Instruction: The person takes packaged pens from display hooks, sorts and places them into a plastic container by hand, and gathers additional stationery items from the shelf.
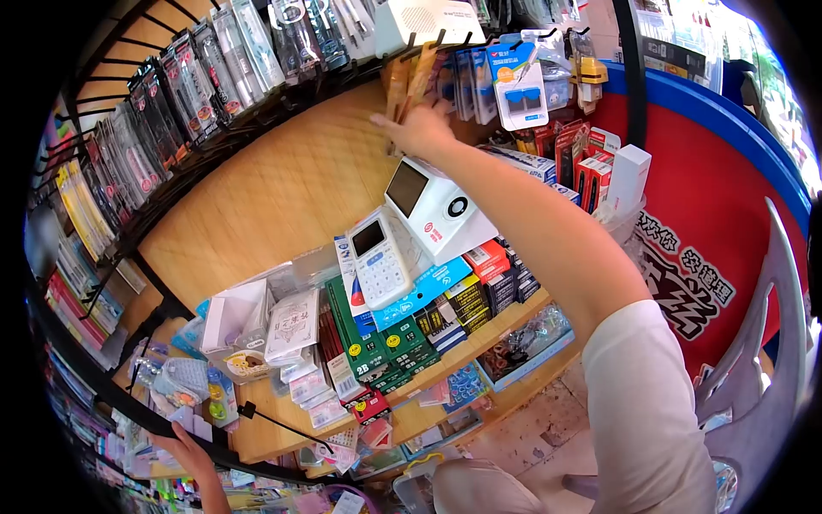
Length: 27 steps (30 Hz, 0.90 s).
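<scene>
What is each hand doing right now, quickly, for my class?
Left hand: at the black rail; whether it grips cannot be told.
Right hand: at the hanging orange packs, thumb apart; blur hides whether it holds one.

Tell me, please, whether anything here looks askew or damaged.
The white keypad device looks a little out of place: it lies slanted over a blue packet among stacked boxes. I see no clear spill or damage, though the orange packets at the right hand are blurred.
</scene>
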{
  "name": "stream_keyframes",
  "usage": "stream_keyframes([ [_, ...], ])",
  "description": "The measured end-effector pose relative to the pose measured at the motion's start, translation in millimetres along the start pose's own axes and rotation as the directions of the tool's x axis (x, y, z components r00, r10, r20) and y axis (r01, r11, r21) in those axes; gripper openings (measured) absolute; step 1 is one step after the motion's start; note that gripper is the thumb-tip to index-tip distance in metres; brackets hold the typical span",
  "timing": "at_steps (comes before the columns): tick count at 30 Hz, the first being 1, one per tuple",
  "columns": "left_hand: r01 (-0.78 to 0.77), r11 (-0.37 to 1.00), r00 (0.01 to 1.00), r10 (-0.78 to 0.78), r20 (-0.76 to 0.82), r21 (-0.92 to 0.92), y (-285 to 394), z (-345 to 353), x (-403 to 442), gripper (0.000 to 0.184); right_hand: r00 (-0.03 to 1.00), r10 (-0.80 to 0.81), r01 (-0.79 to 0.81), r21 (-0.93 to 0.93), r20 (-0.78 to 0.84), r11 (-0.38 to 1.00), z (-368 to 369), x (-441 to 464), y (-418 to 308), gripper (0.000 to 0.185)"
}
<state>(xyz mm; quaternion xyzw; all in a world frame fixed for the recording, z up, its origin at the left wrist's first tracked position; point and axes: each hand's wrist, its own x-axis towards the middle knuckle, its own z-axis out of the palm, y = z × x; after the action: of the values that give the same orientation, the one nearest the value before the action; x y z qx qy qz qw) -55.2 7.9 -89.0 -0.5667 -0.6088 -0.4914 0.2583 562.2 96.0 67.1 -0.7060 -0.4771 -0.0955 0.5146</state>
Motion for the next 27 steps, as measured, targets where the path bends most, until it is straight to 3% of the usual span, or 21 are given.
stream_keyframes([
  [2, 0.013, 1.0, 1.0, -0.013, 0.004, -0.018, 4.2, -0.3, 0.5, 0.056, 0.998, -0.01, 0.009, 0.021, 0.067, 1.0, -16.5, -17.2, -19.0, 0.114],
  [3, 0.016, 1.0, 1.0, -0.016, 0.001, -0.021, 6.9, -0.9, -0.2, 0.056, 1.0, 0.031, -0.032, 0.126, 0.003, 0.991, -2.4, -9.2, -13.9, 0.116],
  [9, -0.032, 0.999, 0.999, 0.032, -0.025, -0.007, 0.4, 0.3, -0.6, 0.055, 0.982, 0.028, -0.018, 0.054, -0.187, 0.998, 4.9, -1.0, -8.2, 0.111],
  [12, -0.052, 0.998, 0.998, 0.051, -0.027, -0.039, 6.2, -2.1, -0.5, 0.054, 0.998, 0.019, -0.012, 0.105, -0.066, 0.994, -17.8, -13.0, -11.3, 0.11],
  [15, -0.063, 0.998, 0.998, 0.062, -0.018, -0.022, 1.1, -1.1, -1.2, 0.054, 0.983, -0.03, 0.04, 0.046, -0.183, 0.998, -11.1, -11.4, -4.6, 0.112],
  [18, -0.059, 0.998, 0.998, 0.059, -0.01, -0.022, -0.2, -1.2, -0.2, 0.053, 0.995, 0.016, 0.004, 0.203, -0.098, 0.979, -17.5, -7.5, -1.4, 0.105],
  [21, -0.076, 0.997, 0.997, 0.076, -0.011, -0.002, 3.6, -2.7, -0.3, 0.053, 0.952, -0.083, 0.088, 0.003, -0.296, 0.996, 4.7, 10.2, 13.4, 0.104],
  [23, -0.062, 0.998, 0.998, 0.062, 0.005, -0.013, 4.8, -3.7, -1.0, 0.053, 0.997, -0.044, 0.024, 0.271, 0.066, 0.962, -11.9, 13.0, 15.7, 0.091],
  [24, -0.037, 0.999, 0.999, 0.038, 0.023, -0.038, 4.8, -4.0, -0.7, 0.053, 0.966, -0.062, -0.041, 0.386, 0.249, 0.922, -19.7, 14.5, 17.3, 0.085],
  [27, -0.004, 0.995, 0.999, 0.009, 0.044, -0.098, 4.1, -4.6, -0.9, 0.052, 0.949, 0.017, -0.164, 0.447, 0.315, 0.879, -12.4, 25.3, 26.5, 0.057],
])
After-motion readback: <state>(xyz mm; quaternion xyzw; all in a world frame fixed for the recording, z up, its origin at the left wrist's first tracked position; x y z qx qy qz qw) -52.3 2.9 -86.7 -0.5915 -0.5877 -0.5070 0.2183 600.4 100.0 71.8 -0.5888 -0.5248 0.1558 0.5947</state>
